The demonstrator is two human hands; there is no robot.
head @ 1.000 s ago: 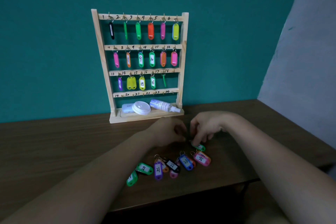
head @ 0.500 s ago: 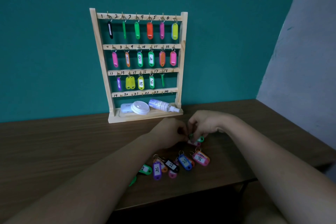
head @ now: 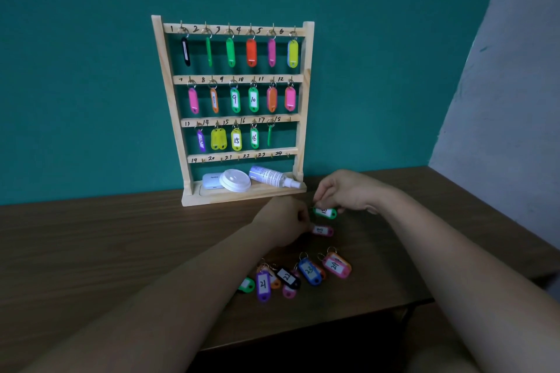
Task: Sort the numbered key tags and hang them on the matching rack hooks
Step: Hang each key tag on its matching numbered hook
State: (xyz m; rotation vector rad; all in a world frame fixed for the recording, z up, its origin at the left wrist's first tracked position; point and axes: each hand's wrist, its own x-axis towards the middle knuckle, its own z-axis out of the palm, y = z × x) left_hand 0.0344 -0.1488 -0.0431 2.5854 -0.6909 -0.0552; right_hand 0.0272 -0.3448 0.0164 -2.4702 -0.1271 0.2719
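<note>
A wooden key rack point(head: 169, 106) stands against the teal wall, with coloured tags on hooks 1 to 17; the bottom row's hooks are bare. My right hand point(head: 345, 191) pinches a green tag point(head: 325, 212) just above the table. My left hand point(head: 285, 221) holds a pink tag point(head: 322, 231) by its ring end, right below the green one. Several loose tags lie near the table's front edge, among them a purple 21 tag point(head: 263, 285), a black tag point(head: 287, 276), a blue 23 tag point(head: 309, 271) and an orange-pink 24 tag point(head: 337, 265).
On the rack's base tray sit a small white case point(head: 212, 181), a white lid point(head: 235, 180) and a lying spray bottle point(head: 272, 177). The brown table point(head: 91, 239) ends close in front of me; a grey wall point(head: 509, 100) rises at right.
Both hands have lifted and drawn slightly apart: the right now holds the green tag higher, and the pink tag has come free below it in my left hand.
</note>
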